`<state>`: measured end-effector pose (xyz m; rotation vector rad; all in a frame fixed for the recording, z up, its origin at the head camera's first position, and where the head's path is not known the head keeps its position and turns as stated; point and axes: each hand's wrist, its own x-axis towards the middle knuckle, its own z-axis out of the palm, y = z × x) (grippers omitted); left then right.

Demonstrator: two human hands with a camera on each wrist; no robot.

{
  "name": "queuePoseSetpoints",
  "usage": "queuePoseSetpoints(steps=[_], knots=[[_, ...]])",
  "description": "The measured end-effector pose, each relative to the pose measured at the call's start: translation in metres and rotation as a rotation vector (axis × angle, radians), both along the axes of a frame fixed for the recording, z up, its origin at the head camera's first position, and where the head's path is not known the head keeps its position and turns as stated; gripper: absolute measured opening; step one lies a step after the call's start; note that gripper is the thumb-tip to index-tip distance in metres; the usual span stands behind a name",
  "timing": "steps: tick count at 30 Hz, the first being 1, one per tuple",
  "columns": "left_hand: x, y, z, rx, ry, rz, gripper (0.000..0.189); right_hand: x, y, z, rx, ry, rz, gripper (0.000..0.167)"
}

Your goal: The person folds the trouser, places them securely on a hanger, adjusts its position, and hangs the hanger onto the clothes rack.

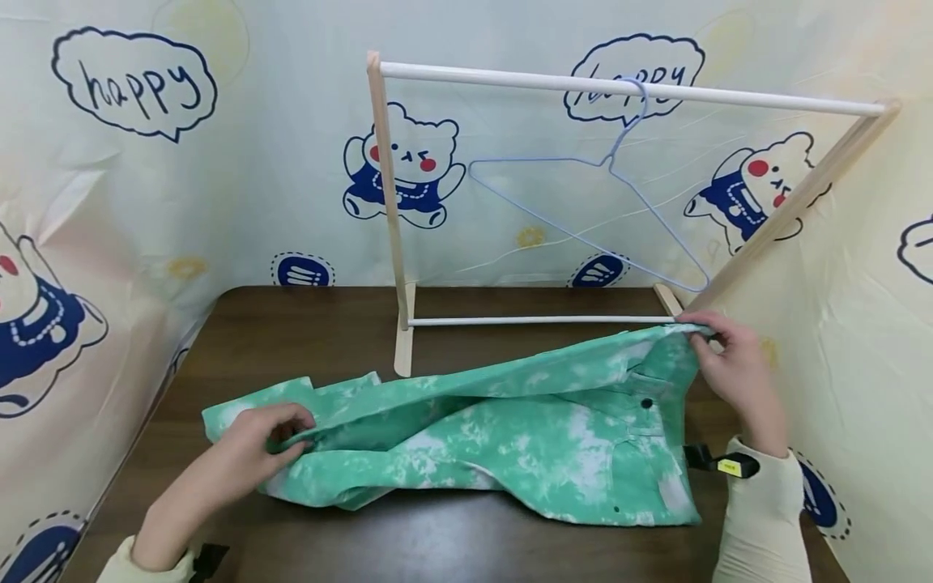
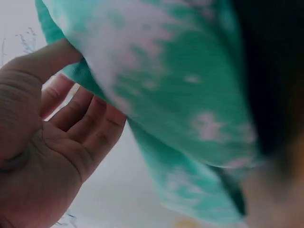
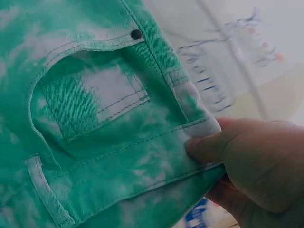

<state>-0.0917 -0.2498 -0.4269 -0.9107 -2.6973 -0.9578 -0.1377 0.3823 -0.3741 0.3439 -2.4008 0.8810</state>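
Green and white tie-dye pants (image 1: pixel 525 437) stretch sideways over the table in the head view, folded lengthwise with the waistband to the right. At the far corner of the waistband (image 3: pixel 156 161), my right hand (image 1: pixel 739 372) pinches the fabric between thumb and fingers; the right wrist view shows a front pocket and a dark rivet beside it. On the left my left hand (image 1: pixel 251 445) pinches the cloth near the leg ends. In the left wrist view the left thumb lies against the fabric, with the fingertips (image 2: pixel 111 118) partly hidden behind it.
Behind the pants stands a wooden rack (image 1: pixel 389 194) with a white top rail (image 1: pixel 510 78). A blue wire hanger (image 1: pixel 583 235) hangs from that rail. The brown table (image 1: pixel 306 332) meets a printed cloth backdrop (image 1: pixel 291 146) at the back and sides.
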Motion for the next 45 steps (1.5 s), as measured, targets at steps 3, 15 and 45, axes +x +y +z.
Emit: queuePoseSetpoints(steps=[3,15,45], knots=[[0.003,-0.006,-0.01,-0.049,-0.128,0.068,0.031,-0.008,0.003,-0.017,-0.024,-0.06,0.016,0.027],[0.004,-0.031,-0.034,-0.144,-0.021,0.232,0.029,-0.018,0.023,-0.055,0.01,-0.561,0.075,0.058],[0.008,-0.072,-0.01,-0.054,-0.021,0.281,0.04,0.022,0.07,-0.058,0.162,-0.642,0.046,0.026]])
